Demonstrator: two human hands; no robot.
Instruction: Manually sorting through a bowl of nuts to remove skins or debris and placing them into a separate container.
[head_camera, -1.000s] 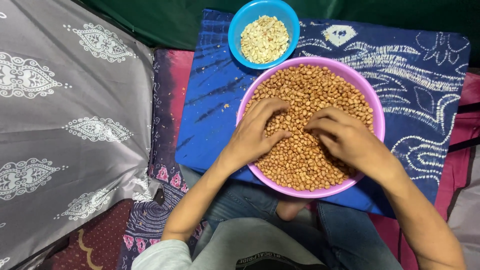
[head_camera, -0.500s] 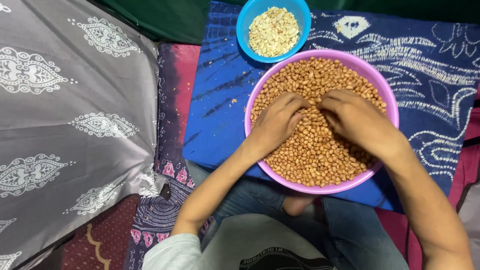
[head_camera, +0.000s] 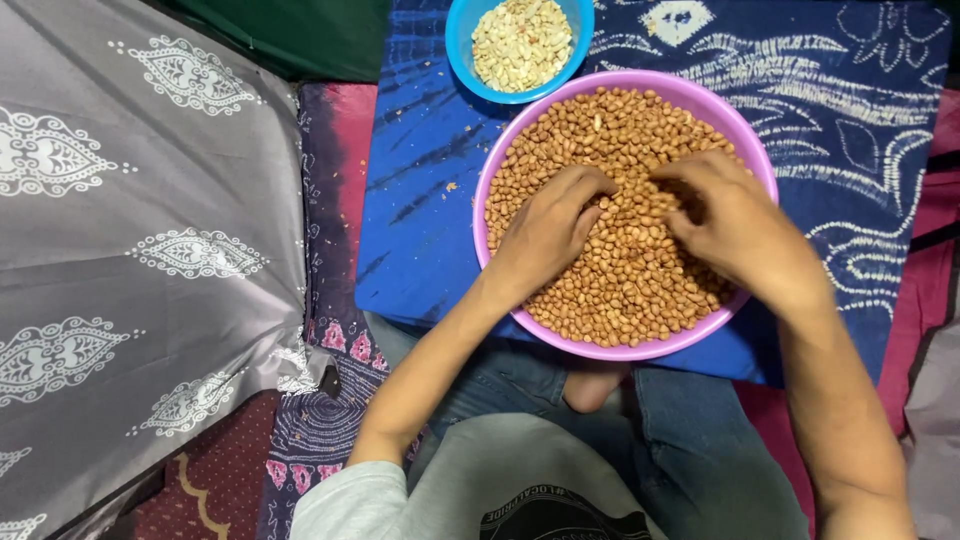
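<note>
Bowls: two, purple bowl (head_camera: 748, 150) of brown peanuts (head_camera: 610, 140), blue bowl (head_camera: 462, 45) far left. Left hand (head_camera: 545, 235), right hand (head_camera: 735, 225): fingers curled, resting on peanuts, pinch undeterminable.

Grey fabric with white paisley motifs (head_camera: 150, 230) covers the left, blue tie-dye cloth (head_camera: 830, 110) spreads right, maroon patterned rug (head_camera: 205, 480) below, dark green backdrop (head_camera: 300, 35) up top.

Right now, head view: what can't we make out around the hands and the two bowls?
- Fingertips of the left hand and right hand: curled into the peanuts, so any grasp is hidden.
- Purple bowl: bottom and depth buried under peanuts; near-right rim behind the right wrist.
- Blue bowl: far rim cut off by the top edge.
- Specks on the blue cloth: too small to identify.
</note>
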